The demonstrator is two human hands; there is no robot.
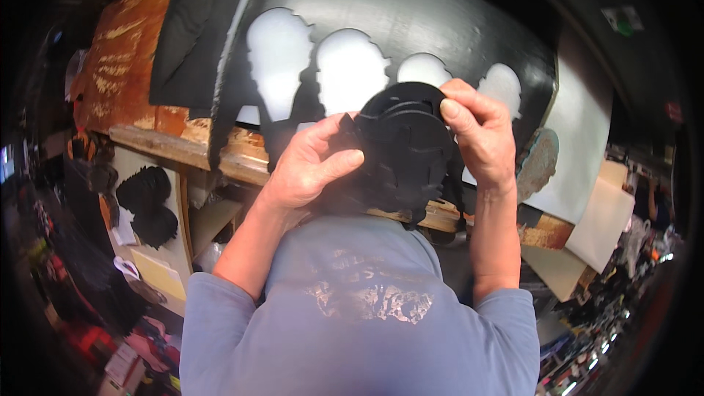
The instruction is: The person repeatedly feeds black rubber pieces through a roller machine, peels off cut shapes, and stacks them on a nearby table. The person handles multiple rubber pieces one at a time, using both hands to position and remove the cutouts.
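Two hands hold one stack of black cut-out shapes (403, 150) up in front of the person's chest, above the front edge of the workbench (169, 143). The left hand (308, 169) is closed around the left side of the stack, with the thumb lying across its face. The right hand (477, 132) pinches the upper right edge between thumb and fingers.

Behind the stack, a big black sheet (396, 22) lies on the workbench, and it has a row of holes in the shape of heads. More black pieces (147, 202) hang below the left end of the workbench.

To do this well, I think the left hand should keep the stack square, while the right hand peels only the top piece, slowly. The thin parts look easy to bend or tear if two pieces stick together.
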